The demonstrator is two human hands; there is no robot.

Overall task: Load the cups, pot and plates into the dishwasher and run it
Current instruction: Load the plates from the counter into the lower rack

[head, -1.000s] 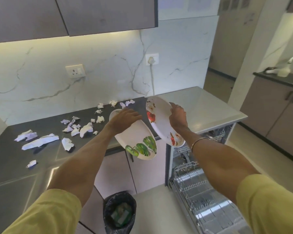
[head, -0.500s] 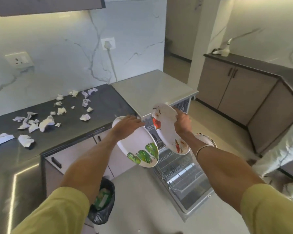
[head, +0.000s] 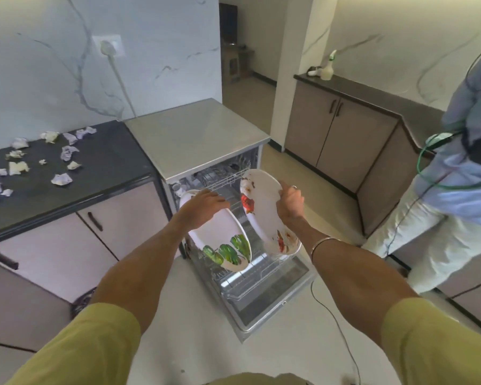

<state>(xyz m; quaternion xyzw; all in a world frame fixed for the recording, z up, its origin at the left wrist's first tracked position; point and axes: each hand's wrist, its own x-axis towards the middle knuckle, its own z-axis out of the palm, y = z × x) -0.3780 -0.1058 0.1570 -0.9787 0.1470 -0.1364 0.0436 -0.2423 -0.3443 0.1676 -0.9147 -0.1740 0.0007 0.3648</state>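
My left hand (head: 203, 208) holds a white plate with green leaves (head: 222, 243) by its upper rim, the plate tilted. In my right hand (head: 289, 202) is a white plate with red flowers (head: 261, 207), gripped at its right edge and standing nearly on edge. Both plates hang above the open dishwasher (head: 250, 276), whose door (head: 264, 307) lies flat and whose wire racks (head: 228, 179) are pulled out. Another plate edge shows just below the red-flower plate; I cannot tell where it sits. No cups or pot are in sight.
Torn paper scraps (head: 61, 179) litter the dark counter (head: 95, 168) on the left. A second person (head: 456, 190) stands close at the right, beside a corner cabinet (head: 345, 129). A black bin (head: 81, 301) sits by the left cabinets, and a cable (head: 333, 318) trails over the floor.
The view has swung right and down from the counter. Both hands carried the two plates off the counter side to above the open dishwasher racks.
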